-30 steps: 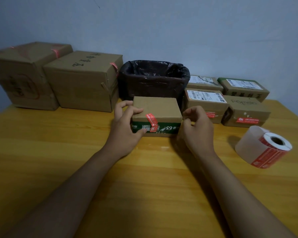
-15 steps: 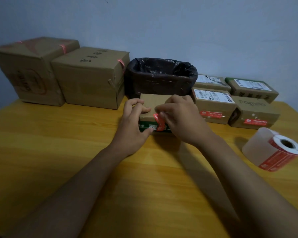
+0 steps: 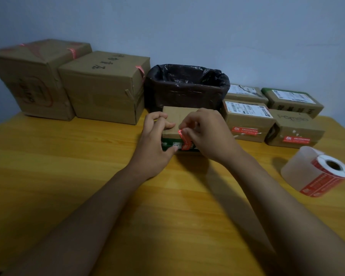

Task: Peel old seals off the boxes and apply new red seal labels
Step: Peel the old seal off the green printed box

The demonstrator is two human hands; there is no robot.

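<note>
From the head view, our left hand (image 3: 154, 144) holds the small box (image 3: 178, 118) at mid-worktop (image 3: 68, 176), its grip curled round the near left corner. Our right hand (image 3: 205, 134) pinches the red seal (image 3: 184, 139) on the box's front edge, the label roll (image 3: 317, 172) well apart at right.

Red seal (image 3: 184, 139) on brown, green-banded box (image 3: 177, 116); black-lined bin (image 3: 187, 86); yellow wooden table (image 3: 68, 176).

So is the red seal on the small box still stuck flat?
Partly peeled: the red seal curls up off the small box where the right hand pinches it.
</note>
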